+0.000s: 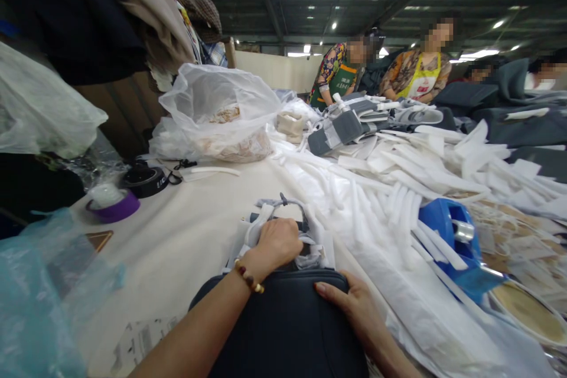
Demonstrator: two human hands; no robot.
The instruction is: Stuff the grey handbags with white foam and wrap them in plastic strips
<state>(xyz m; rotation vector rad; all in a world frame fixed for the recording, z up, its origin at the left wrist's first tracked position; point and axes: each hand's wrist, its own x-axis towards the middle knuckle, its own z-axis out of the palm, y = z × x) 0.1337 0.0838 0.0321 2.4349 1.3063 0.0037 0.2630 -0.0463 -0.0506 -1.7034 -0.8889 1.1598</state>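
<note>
A dark navy bag (287,325) with a smooth surface lies at the bottom centre, close to the camera. My left hand (279,242), with a beaded bracelet at the wrist, reaches over its far edge; the fingers are curled down among grey straps and white wrapping (319,248), and what they grip is hidden. Against the bag's right far corner rests my right hand (349,301), thumb on top of the dark panel and the other fingers behind or under the edge. A looped grey handle (286,202) stands just beyond my left hand.
White foam strips (398,159) heap up at the right beside a blue tape dispenser (447,236) and a round tin (527,310). Clear plastic bags (221,112), a purple tape roll (114,207) and a black roll (144,180) lie left. People in aprons stand across the table.
</note>
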